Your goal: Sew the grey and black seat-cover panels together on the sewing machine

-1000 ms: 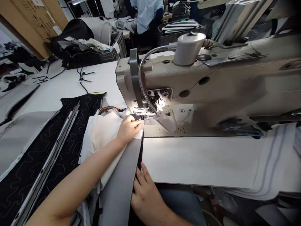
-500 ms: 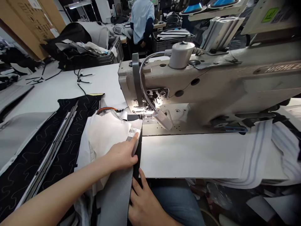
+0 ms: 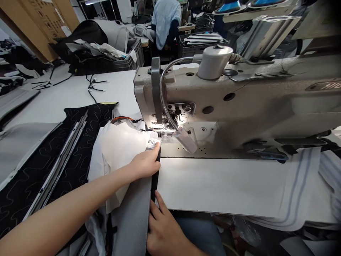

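A beige industrial sewing machine stands on the white table, its gooseneck lamp lighting the needle area. A grey ribbed fabric strip with a barcode label runs toward the needle, beside white fabric. My left hand lies on the strip just below the label, fingers together and pressing down. Lower, at the table's front edge, my right hand holds the strip's dark right edge, with the fingers curled against it.
Black quilted material and grey panels lie on the left. A striped white cloth hangs over the right table edge. Behind are heaps of fabric, cables and a person in a light blue shirt.
My left hand drew back from the needle toward me, uncovering the barcode label, then slid forward a little. The strip advanced toward the needle. My right hand stayed at the front edge.
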Action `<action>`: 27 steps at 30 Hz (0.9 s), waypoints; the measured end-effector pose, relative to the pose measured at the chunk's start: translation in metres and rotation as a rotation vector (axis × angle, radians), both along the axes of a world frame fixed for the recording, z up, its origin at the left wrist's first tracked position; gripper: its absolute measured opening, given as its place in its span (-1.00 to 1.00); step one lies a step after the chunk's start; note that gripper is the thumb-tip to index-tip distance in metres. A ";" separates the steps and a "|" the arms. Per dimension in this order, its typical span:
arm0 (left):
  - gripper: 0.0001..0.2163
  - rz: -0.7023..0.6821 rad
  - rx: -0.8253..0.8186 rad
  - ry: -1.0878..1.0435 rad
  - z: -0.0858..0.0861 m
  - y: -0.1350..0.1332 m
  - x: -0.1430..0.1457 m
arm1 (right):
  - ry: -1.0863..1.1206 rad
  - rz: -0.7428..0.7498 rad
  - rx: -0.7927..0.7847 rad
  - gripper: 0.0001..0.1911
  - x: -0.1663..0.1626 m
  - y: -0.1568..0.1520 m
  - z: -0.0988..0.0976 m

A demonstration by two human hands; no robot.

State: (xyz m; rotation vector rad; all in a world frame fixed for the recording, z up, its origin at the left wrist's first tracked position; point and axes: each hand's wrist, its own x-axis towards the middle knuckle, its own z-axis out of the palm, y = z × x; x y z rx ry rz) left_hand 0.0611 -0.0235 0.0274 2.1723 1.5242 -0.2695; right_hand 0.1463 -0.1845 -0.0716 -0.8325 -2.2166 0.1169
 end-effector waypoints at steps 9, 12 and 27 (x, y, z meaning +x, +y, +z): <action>-0.34 0.053 0.077 -0.011 -0.001 0.014 0.012 | -0.013 0.054 -0.033 -0.86 0.015 0.020 0.004; -0.32 0.049 0.119 -0.109 -0.007 0.010 0.006 | -0.037 0.063 -0.041 -0.87 0.017 0.023 0.006; -0.42 0.077 0.080 -0.108 -0.012 0.000 -0.005 | -0.267 0.042 0.006 -0.83 0.026 0.052 0.020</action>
